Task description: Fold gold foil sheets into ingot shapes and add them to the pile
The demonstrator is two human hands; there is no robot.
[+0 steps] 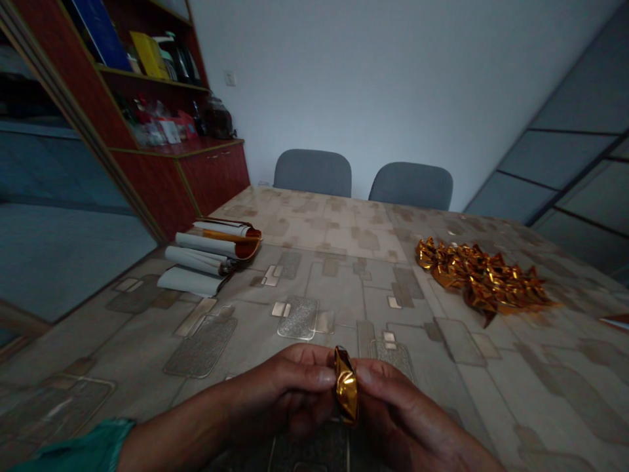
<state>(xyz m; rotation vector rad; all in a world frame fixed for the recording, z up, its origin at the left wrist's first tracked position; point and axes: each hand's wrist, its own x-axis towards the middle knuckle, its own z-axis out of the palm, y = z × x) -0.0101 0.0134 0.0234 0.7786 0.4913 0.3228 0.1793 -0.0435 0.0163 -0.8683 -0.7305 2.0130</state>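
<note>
A small folded piece of shiny gold foil (346, 387) stands upright between my two hands, just above the near edge of the table (344, 262). My left hand (289, 387) pinches its left side with thumb and fingers pressed together. On the other side, my right hand (393, 406) pinches it the same way. A heap of several similar folded gold foil pieces (484, 275) lies on the table at the right, well beyond my hands.
Rolled white and gold foil sheets (211, 252) lie on the table's left part. Two grey chairs (363, 177) stand at the far edge. A red-brown cabinet with shelves of items (162, 131) is against the left wall.
</note>
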